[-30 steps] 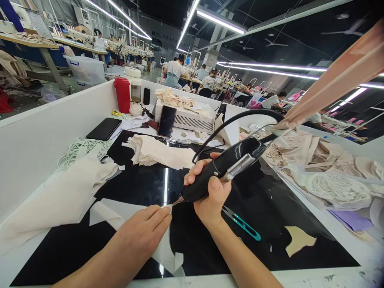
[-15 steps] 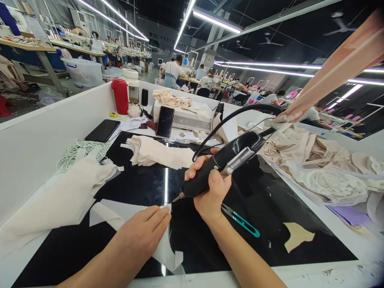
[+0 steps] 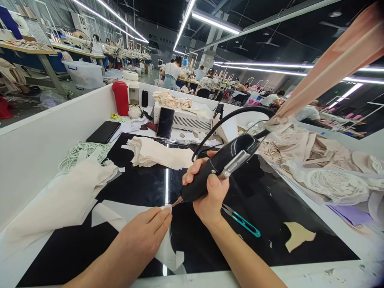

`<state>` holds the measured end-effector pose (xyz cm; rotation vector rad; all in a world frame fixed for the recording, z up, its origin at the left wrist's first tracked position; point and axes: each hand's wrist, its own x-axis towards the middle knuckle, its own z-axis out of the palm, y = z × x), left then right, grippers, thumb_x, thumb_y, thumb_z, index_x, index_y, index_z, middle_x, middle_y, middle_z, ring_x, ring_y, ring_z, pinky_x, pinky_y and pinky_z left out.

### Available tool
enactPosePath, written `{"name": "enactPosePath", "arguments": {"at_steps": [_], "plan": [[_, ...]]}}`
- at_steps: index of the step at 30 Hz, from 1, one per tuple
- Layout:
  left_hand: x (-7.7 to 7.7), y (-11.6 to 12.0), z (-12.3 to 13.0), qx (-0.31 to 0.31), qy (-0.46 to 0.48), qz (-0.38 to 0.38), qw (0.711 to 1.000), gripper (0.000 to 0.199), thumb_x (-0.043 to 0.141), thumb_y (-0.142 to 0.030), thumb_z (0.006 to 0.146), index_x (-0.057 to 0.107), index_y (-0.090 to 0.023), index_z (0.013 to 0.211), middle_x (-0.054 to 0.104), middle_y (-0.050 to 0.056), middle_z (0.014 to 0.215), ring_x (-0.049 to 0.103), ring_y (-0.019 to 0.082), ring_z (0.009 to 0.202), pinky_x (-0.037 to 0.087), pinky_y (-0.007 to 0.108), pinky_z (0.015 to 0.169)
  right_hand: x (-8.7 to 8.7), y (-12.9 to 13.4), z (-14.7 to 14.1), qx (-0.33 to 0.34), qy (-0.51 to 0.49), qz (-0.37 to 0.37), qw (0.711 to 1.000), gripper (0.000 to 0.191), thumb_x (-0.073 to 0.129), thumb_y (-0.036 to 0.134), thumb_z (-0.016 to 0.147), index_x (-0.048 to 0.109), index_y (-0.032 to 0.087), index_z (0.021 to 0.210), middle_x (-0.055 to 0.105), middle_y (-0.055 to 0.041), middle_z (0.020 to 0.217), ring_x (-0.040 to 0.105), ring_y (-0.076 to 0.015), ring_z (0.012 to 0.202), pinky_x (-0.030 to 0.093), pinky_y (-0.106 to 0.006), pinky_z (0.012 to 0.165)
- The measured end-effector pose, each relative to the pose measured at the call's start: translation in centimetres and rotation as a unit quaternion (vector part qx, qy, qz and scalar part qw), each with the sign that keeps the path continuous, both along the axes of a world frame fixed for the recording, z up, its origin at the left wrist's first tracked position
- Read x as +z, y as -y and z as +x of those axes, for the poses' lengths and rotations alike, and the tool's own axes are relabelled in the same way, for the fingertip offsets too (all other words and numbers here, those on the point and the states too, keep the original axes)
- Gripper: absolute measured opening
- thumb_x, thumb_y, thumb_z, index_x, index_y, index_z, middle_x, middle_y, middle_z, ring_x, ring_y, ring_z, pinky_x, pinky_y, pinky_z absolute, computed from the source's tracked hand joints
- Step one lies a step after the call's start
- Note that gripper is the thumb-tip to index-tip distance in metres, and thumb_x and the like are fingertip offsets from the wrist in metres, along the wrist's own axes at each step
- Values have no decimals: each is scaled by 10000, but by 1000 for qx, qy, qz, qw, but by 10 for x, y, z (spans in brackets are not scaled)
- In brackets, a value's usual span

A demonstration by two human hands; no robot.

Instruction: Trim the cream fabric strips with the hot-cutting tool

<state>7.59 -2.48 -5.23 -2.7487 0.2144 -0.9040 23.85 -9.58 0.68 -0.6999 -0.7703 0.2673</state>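
My right hand [image 3: 210,190] wraps around a black corded hot knife [image 3: 220,166] with a silver lever on its side, thumb below that lever. Its copper-coloured tip points down-left and meets the end of a white fabric piece [image 3: 120,208] at my left fingertips. My left hand [image 3: 147,230] presses this fabric on the black glossy board [image 3: 135,186], fingers close together; what lies under them is hidden. To the right of my right wrist lie teal thread snips [image 3: 244,225]. A peach cloth strip [image 3: 324,68] hangs from the upper right, tied near the cord.
Cream fabric stacks lie at the left [image 3: 66,196] and back [image 3: 159,153]. Two phones, a red cup [image 3: 120,98] and a vented white box [image 3: 189,118] stand behind. Beige garment pieces [image 3: 324,152] are heaped right; a yellow scrap [image 3: 298,236] lies front right. Low walls edge the table.
The hot knife and my right hand have shifted slightly left and down, bringing the tip against the fabric end. My left hand stays nearly in place.
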Motion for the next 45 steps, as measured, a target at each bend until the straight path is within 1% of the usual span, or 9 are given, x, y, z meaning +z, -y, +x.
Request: {"name": "enactPosePath", "arguments": {"at_steps": [4,7,15,19,23,27,32,40,45], "plan": [[-4,-2,-2,-5,-34,5,999,515,314,142,898,683,-78,1182,787,84,1193,741,165,1069,559,298,961,-3,0,1,-11,1,-10,1000,392,789,403,845,594,274,1160,665,43,817,619,-116,593,552,-265,540],[-3,-2,-3,-1,-52,8,999,525,321,144,880,669,-62,1214,776,104,1221,738,179,1069,560,315,965,-4,0,1,-18,8,-16,1000,407,782,424,845,579,283,1169,652,46,812,616,-118,580,542,-273,541],[5,-1,-1,-12,-33,11,999,524,302,155,900,694,-70,1167,795,79,1172,741,167,1061,561,295,940,-5,-1,2,-38,22,-25,999,424,780,444,846,563,281,1172,638,45,818,607,-119,578,546,-276,526],[3,-2,-1,-17,-43,11,999,506,323,163,885,691,-48,1160,793,100,1168,744,184,1058,563,313,938,-6,-2,3,-35,22,-23,999,407,775,426,857,563,278,1172,639,47,822,603,-111,579,545,-271,538],[2,-2,-2,-11,-43,14,999,548,304,175,860,678,-58,1185,788,87,1186,731,171,1089,556,302,950,-6,-1,3,-40,26,-32,998,425,770,446,853,550,281,1178,632,47,818,605,-117,574,544,-281,535],[-1,-3,-2,-8,-54,16,998,514,318,147,893,668,-56,1210,783,96,1199,740,177,1072,552,313,961,0,1,3,-54,25,-40,997,420,760,447,846,541,281,1163,632,47,811,600,-120,565,539,-284,528],[-8,-3,-3,-13,-53,11,998,459,357,119,918,677,-38,1207,776,116,1212,739,196,1080,537,325,987,7,1,3,-63,6,-20,998,397,755,423,837,548,278,1142,638,50,796,606,-120,561,531,-274,514],[-3,0,-1,-9,-32,-9,999,433,390,105,925,703,-63,1173,788,100,1161,729,188,1055,521,305,987,-2,-1,-1,-52,20,-38,998,413,762,447,838,559,284,1159,643,46,807,612,-124,568,545,-286,525],[-4,0,-1,-6,-14,-14,1000,421,398,84,931,713,-74,1163,792,93,1145,724,189,1046,523,305,988,-2,-1,-1,-47,14,-31,998,412,774,435,839,564,280,1157,649,46,810,614,-118,576,551,-278,538]]}}
